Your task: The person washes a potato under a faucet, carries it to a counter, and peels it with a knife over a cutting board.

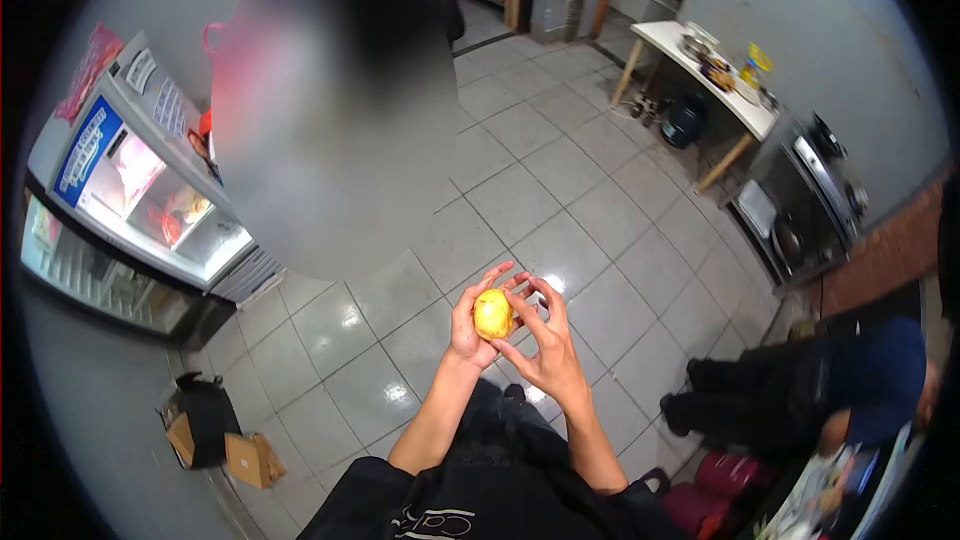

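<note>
The left hand (472, 325) is cupping a small, round, yellow peeled potato (492, 313) out in front over the grey tiled floor (560, 190), fingers curled around it; the right hand (545, 340) is resting just beside it, fingers spread, fingertips touching its right side.

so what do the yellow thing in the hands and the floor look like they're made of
Yellow thing: likely a peeled potato or fruit, matte pale flesh with a brownish patch; too small to be sure. Floor: glazed ceramic tile by the look, grey squares with grout lines and glare.

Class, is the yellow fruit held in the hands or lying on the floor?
Held: the left hand cups the yellow fruit, right hand fingertips touching it, above the tiled floor.
</note>
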